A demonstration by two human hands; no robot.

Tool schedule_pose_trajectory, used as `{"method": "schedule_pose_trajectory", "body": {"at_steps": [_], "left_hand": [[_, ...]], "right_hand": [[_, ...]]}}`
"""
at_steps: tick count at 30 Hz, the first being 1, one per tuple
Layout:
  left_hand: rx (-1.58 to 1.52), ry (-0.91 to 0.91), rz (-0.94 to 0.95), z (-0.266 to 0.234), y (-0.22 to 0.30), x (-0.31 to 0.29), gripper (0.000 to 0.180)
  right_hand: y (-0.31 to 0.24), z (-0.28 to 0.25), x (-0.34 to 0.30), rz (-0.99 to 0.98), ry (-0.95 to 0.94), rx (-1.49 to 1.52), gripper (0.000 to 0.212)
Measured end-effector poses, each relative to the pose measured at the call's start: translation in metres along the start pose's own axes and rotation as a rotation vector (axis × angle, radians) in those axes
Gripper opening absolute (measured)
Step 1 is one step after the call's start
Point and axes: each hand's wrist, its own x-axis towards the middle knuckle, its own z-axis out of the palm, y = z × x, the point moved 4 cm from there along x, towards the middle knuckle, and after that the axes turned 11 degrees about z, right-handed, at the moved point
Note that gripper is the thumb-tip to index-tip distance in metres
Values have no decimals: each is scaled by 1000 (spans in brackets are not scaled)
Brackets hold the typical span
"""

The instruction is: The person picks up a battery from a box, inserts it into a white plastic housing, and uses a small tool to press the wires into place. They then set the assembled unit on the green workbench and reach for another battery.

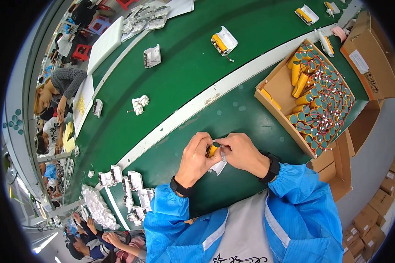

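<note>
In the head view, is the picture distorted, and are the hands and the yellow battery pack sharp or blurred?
Head view: strong fisheye bending, the white strip across the green table curves, and the corners are black. Light is even, shadows soft. The left hand, right hand and yellow battery pack look fairly sharp; people at the left rim are squeezed and smaller.

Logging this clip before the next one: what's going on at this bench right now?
A person in a blue smock holds a small yellow battery pack and a white plastic piece between both hands, left hand and right hand, over a green conveyor belt. A cardboard box of yellow batteries with red wires sits to the right. White housings lie to the left.
</note>
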Motion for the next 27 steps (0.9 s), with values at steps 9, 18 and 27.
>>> {"method": "schedule_pose_trajectory", "body": {"at_steps": [9, 18, 27], "left_hand": [[278, 32, -91, 1, 18, -1, 31], [-41, 184, -114, 15, -3, -14, 33], [22, 133, -1, 15, -2, -7, 30]], "right_hand": [[-3, -6, -2, -72, 79, 38, 30], [0, -5, 1, -21, 51, 35, 29], [1, -7, 3, 13, 17, 50, 28]]}}
